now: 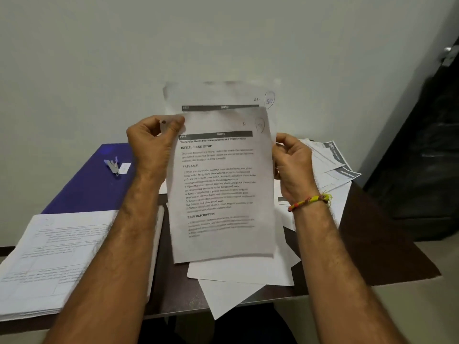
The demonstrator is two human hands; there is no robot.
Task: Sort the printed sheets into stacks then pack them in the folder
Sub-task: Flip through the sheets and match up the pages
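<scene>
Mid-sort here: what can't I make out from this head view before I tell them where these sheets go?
- Rear sheet: body text hidden behind the front sheet.
- Front sheet: lower lines are blurred.
- Left hand and right hand: fingers behind the paper are hidden.
- Left stack: print too small; near edge cut off by the left arm.
- Blue folder: near part covered by that stack.
- Right-hand loose sheets: partly behind the right hand.

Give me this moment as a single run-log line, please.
phase: sorting | left hand: pinches rear sheet | right hand: holds front sheet | folder: open on table, unpacked
</scene>
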